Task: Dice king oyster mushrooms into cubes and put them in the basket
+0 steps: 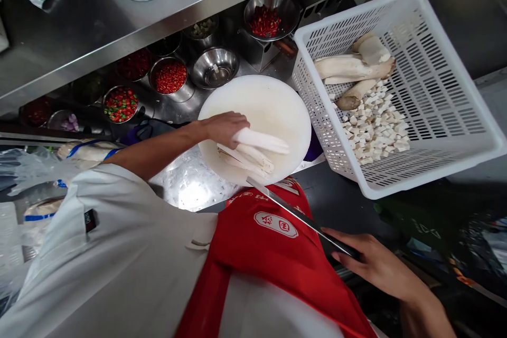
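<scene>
My left hand point(227, 129) is closed over cut lengths of king oyster mushroom point(263, 141) on the round white cutting board point(273, 97). Several long pale slices lie together under and beside the fingers, pointing to the right. In my right hand point(368, 259) is a knife point(295, 212), gripped near its dark handle. Its long blade slants up and left over the red apron point(253, 243), the tip close to the board's near edge. The fingertips of my left hand are partly hidden by the mushroom.
Right of the board stands a white perforated basket point(455, 116) holding whole mushrooms point(352, 67) and diced pieces point(376, 127). Behind are metal bowls, one with chopped red chilies point(170, 76). A steel shelf point(130, 31) overhangs the back; plastic-wrapped packs point(85, 150) lie left.
</scene>
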Available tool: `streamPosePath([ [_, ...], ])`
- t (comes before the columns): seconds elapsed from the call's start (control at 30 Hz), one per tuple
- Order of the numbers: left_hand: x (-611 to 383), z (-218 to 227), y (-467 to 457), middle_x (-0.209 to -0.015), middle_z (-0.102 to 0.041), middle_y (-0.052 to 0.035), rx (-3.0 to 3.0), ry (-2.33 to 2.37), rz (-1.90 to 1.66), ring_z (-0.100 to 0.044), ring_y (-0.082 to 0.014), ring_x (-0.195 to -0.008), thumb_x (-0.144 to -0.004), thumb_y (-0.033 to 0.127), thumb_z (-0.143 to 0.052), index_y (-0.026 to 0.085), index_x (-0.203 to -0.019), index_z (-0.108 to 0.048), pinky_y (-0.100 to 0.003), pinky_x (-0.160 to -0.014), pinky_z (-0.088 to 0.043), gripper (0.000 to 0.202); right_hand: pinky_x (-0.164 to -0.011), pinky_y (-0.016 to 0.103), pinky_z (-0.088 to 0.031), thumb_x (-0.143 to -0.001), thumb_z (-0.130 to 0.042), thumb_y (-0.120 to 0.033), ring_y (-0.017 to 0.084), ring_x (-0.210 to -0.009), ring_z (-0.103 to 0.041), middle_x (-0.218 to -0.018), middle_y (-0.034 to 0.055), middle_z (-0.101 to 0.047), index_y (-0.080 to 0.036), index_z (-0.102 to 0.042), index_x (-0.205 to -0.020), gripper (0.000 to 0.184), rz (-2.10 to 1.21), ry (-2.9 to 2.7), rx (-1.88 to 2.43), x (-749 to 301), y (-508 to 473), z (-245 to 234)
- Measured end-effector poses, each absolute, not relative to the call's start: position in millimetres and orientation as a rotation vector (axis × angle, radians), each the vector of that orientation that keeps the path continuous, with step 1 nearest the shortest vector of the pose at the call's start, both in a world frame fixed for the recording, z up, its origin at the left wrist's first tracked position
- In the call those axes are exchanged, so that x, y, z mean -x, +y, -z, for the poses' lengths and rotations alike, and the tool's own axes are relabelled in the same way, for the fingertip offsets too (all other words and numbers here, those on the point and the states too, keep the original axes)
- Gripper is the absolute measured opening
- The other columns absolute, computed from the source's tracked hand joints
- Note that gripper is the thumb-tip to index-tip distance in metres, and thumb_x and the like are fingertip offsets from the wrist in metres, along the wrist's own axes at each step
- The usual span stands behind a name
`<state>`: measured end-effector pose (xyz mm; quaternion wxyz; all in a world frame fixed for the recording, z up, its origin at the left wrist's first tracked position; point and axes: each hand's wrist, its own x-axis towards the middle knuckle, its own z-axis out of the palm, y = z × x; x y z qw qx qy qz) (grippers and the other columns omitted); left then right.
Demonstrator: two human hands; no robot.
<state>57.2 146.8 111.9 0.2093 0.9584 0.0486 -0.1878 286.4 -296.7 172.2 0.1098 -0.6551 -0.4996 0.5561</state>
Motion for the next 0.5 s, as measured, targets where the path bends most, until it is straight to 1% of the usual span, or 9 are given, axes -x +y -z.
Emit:
streamPosePath([
  [0.03, -50, -109, 139, -0.126, -0.058, -0.0064, -2.643, 0.095, 0.563, -0.051, -0.0269, -0.119, -0.07, 0.04, -0.064, 0.024, -0.126, -0.053, -0.035, -0.107, -0.033, 0.059, -0.09, 0.046, -0.057, -0.088, -0.058, -0.048, 0.033, -0.108, -0.067, -0.125, 0.0068, -0.067, -0.037, -0.061, -0.134, 0.047, -1.594, -1.418, 2.004, -292, -310, -177],
  [0.1, -37, -98, 127, -0.135, -0.055, -0.0065, -2.622, 0.059, 0.603, -0.046, -0.0288, -0.126, -0.068, 0.039, -0.068, 0.026, -0.129, -0.052, -0.037, -0.112, -0.027, 0.064, -0.078, 0.048, -0.061, -0.081, -0.063, -0.052, 0.036, -0.098, -0.071, -0.117, 0.0085, -0.071, -0.046, -0.064, -0.127, 0.047, -1.524, -1.345, 2.123, -306, -335, -188],
  [0.17, -30, -84, 119, -0.147, -0.046, -0.0062, -2.632, 0.073, 0.588, -0.038, -0.0305, -0.135, -0.066, 0.041, -0.071, 0.028, -0.135, -0.046, -0.039, -0.116, -0.02, 0.074, -0.074, 0.047, -0.061, -0.076, -0.065, -0.055, 0.037, -0.098, -0.07, -0.115, 0.0089, -0.071, -0.052, -0.066, -0.121, 0.045, -1.457, -1.293, 2.18, -317, -353, -197],
  [0.23, -28, -73, 116, -0.152, -0.04, -0.0061, -2.653, 0.094, 0.575, -0.034, -0.031, -0.138, -0.066, 0.043, -0.073, 0.03, -0.139, -0.042, -0.041, -0.117, -0.017, 0.08, -0.073, 0.046, -0.061, -0.073, -0.067, -0.056, 0.036, -0.095, -0.071, -0.114, 0.0092, -0.072, -0.053, -0.068, -0.116, 0.043, -1.385, -1.225, 2.228, -324, -358, -201],
  [0.27, -29, -70, 116, -0.151, -0.041, -0.0062, -2.661, 0.102, 0.584, -0.035, -0.031, -0.138, -0.067, 0.043, -0.074, 0.03, -0.139, -0.042, -0.041, -0.117, -0.018, 0.08, -0.071, 0.045, -0.06, -0.073, -0.068, -0.056, 0.035, -0.089, -0.072, -0.107, 0.0104, -0.074, -0.052, -0.069, -0.116, 0.043, -1.365, -1.178, 2.256, -325, -356, -200],
  [0.33, -31, -68, 113, -0.147, -0.046, -0.007, -2.674, 0.144, 0.61, -0.039, -0.031, -0.133, -0.068, 0.043, -0.074, 0.03, -0.137, -0.044, -0.041, -0.114, -0.022, 0.076, -0.06, 0.042, -0.058, -0.076, -0.066, -0.058, 0.03, -0.066, -0.07, -0.081, 0.0115, -0.075, -0.044, -0.07, -0.12, 0.046, -1.375, -1.063, 2.298, -322, -342, -192],
  [0.4, -31, -70, 108, -0.141, -0.05, -0.0086, -2.693, 0.274, 0.611, -0.044, -0.0319, -0.128, -0.07, 0.045, -0.073, 0.027, -0.134, -0.046, -0.043, -0.111, -0.025, 0.072, -0.049, 0.038, -0.052, -0.079, -0.062, -0.059, 0.025, -0.049, -0.061, -0.057, 0.0056, -0.064, -0.032, -0.066, -0.128, 0.055, -1.411, -0.96, 2.276, -313, -320, -178],
  [0.43, -30, -71, 104, -0.139, -0.052, -0.0098, -2.703, 0.382, 0.603, -0.045, -0.0326, -0.126, -0.071, 0.047, -0.072, 0.026, -0.132, -0.047, -0.044, -0.109, -0.027, 0.069, -0.047, 0.036, -0.049, -0.081, -0.061, -0.059, 0.023, -0.047, -0.058, -0.054, 0.0025, -0.06, -0.027, -0.063, -0.132, 0.061, -1.429, -0.923, 2.234, -307, -307, -170],
  [0.5, -28, -73, 94, -0.134, -0.054, -0.0128, -2.7, 0.704, 0.56, -0.048, -0.0346, -0.121, -0.076, 0.052, -0.067, 0.021, -0.131, -0.048, -0.047, -0.105, -0.031, 0.065, -0.045, 0.032, -0.046, -0.082, -0.06, -0.058, 0.02, -0.048, -0.056, -0.057, -0.0008, -0.058, -0.019, -0.055, -0.137, 0.068, -1.419, -0.86, 2.149, -295, -279, -154],
])
